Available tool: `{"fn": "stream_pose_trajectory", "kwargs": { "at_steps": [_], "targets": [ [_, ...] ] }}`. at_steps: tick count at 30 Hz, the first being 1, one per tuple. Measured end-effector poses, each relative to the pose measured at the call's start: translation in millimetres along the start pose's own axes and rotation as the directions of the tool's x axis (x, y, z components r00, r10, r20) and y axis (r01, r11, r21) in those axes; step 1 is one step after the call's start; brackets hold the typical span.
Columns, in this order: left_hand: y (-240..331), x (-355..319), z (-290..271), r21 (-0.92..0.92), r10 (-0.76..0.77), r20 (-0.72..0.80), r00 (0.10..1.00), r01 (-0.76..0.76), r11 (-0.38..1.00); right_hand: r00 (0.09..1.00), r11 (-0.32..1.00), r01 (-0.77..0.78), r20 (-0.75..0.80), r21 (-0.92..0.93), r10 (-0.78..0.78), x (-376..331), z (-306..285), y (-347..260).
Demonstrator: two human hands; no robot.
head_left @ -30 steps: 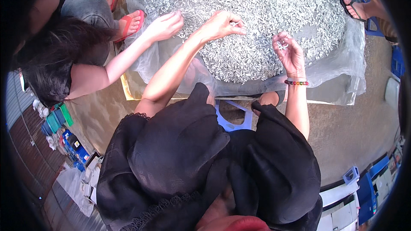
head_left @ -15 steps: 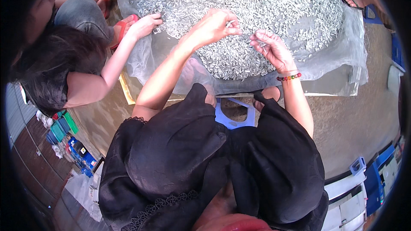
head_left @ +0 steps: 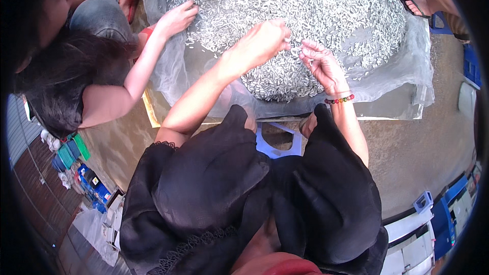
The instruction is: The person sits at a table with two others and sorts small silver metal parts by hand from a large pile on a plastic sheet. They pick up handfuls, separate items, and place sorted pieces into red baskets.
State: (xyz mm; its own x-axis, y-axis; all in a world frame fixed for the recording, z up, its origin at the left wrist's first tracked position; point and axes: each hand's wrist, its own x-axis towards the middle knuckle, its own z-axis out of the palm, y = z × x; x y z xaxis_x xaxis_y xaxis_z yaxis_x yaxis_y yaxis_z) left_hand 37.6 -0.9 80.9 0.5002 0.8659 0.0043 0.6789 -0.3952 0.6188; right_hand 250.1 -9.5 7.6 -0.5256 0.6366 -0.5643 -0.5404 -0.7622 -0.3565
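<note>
A broad heap of small, slender silvery-white pieces (head_left: 285,81), like tiny fish, lies on a pale mesh sheet (head_left: 377,97). Above the heap's near part, my left hand (head_left: 262,40) is closed, with its fingertips pinched together. Just to its right is my right hand (head_left: 323,69), which has a beaded bracelet (head_left: 339,100) at the wrist. Its thumb and forefinger meet in a pinch, pointing toward the left fingertips. A pale speck shows between the two hands. What either pinch holds is too small to make out.
At the left, a crouching person's hand (head_left: 179,18) touches the heap's edge, with the other hand farther back. Another person's sandalled foot (head_left: 415,4) stands at the far right. A blue plastic stool (head_left: 279,142) is between my knees.
My left hand has moved slightly right, closer to my right hand, which stays nearly in place. The neighbour's nearer hand has shifted farther along the heap's edge. The view has tilted slightly.
</note>
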Motion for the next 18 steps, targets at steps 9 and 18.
{"fn": "stream_pose_trajectory", "kwargs": {
  "at_steps": [9,18],
  "targets": [
    [-4,-6,31,-0.284,0.045,-0.057,0.997,-0.06,0.957,0.995,0.991,0.07,-0.079,0.118,-0.061,-21,2,11],
    [-18,-28,49,-0.324,-0.131,-0.111,0.985,0.089,0.942,0.971,0.926,0.2,0.061,0.32,-0.231,-21,6,7]
  ]
}}
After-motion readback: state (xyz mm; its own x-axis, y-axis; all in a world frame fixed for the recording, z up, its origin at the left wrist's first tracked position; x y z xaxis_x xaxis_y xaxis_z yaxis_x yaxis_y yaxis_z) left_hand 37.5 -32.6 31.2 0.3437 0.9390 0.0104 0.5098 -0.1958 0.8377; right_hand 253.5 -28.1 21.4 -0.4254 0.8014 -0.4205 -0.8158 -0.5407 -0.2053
